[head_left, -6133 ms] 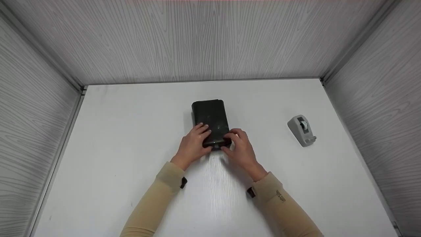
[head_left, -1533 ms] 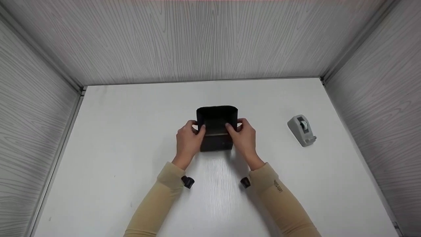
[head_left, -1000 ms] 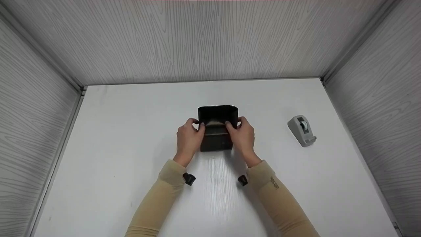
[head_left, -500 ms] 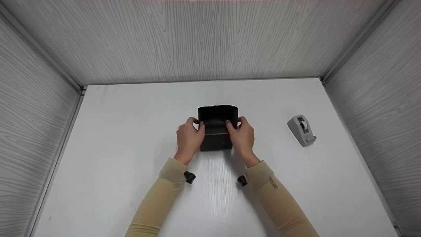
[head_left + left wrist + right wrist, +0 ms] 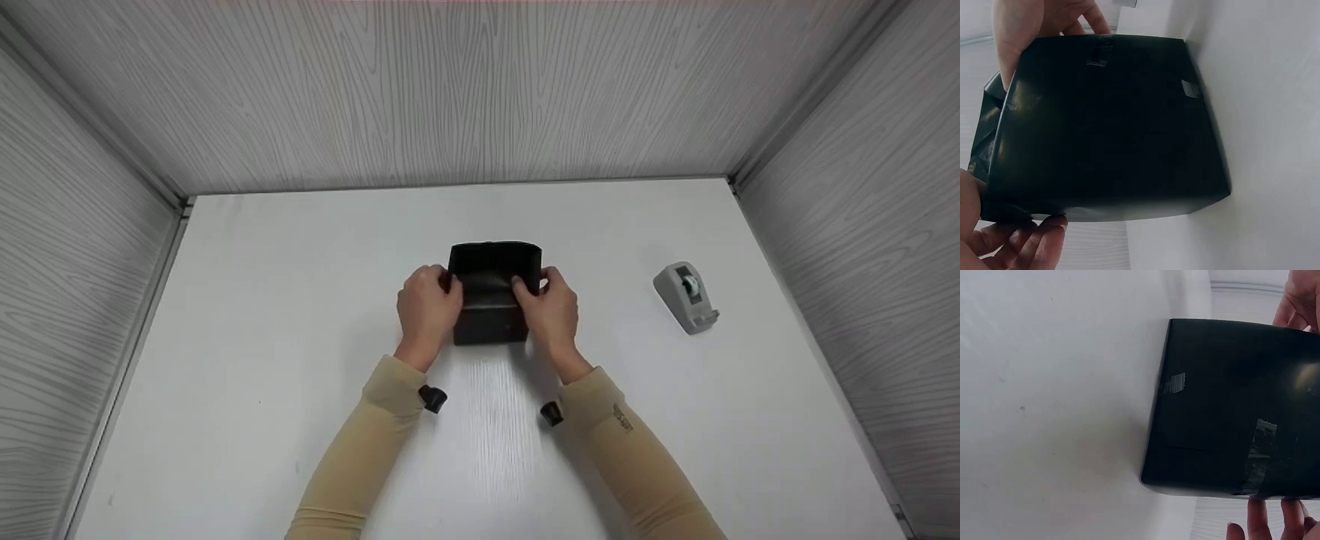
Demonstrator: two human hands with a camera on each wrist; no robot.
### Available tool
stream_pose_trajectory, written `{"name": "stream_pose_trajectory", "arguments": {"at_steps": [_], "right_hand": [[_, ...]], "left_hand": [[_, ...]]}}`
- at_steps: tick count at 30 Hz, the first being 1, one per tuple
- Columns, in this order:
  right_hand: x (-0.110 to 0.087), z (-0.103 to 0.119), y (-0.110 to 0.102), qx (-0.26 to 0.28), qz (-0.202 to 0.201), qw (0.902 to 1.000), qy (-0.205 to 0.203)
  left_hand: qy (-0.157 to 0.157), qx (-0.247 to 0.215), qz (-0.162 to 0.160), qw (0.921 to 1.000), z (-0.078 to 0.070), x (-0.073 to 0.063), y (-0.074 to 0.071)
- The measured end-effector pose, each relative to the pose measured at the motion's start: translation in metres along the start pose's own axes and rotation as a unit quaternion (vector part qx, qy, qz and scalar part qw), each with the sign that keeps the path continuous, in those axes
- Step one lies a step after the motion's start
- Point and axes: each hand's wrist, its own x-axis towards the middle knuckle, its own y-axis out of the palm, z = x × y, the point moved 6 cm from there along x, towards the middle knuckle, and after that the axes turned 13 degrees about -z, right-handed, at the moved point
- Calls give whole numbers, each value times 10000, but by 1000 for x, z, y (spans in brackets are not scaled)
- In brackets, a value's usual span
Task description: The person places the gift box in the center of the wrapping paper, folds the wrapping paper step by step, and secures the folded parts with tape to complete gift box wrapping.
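Note:
A box wrapped in black paper (image 5: 491, 326) stands on end mid-table, the paper at its upper end unfolded with its far flap raised. My left hand (image 5: 427, 311) pinches the paper's left edge, thumb on the near side and fingers outside. Opposite it, my right hand (image 5: 553, 315) grips the right edge, thumb reaching over the inside. Both wrist views show the broad near face of the black-wrapped box (image 5: 1100, 124), with a small strip of clear tape (image 5: 1178, 382) near its bottom edge. The box's contents are hidden.
A grey tape dispenser (image 5: 686, 296) with a roll in it stands to the right on the white table (image 5: 262, 360). Wood-grain panels (image 5: 465, 90) enclose the table at the back and both sides.
The wrapped box lay flat earlier; it now stands with its unfolded end up, both hands at that end. In the last half second, my left hand shifts slightly left, its fingers curling more.

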Motion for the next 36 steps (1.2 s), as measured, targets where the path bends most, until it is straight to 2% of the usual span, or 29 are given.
{"name": "stream_pose_trajectory", "arguments": {"at_steps": [9, 16, 21, 25, 27, 32, 36], "right_hand": [[0, -1, 0, 46, -22, 10000, 7], [1, -1, -1, -22, -20, 10000, -29], [4, 5, -5, -594, -18, 9978, -305], [8, 14, -7, -1178, -10, 9909, -652], [10, 16, -7, -1376, 11, 9880, -701], [13, 15, -2, -1362, 139, 9895, -468], [13, 11, -1, -1097, 288, 9931, -287]], "left_hand": [[-259, -163, 10, 9995, 4, -7, -1], [-243, -250, 47, 9994, 5, -15, -5], [-134, -271, 7, 9995, 5, -16, -4], [-69, -301, -31, 9995, 5, -16, -5], [-48, -289, -21, 9996, 5, -17, -5], [-26, -243, 38, 9997, 3, -18, -5], [-52, -226, 55, 9997, 3, -18, -6]]}}
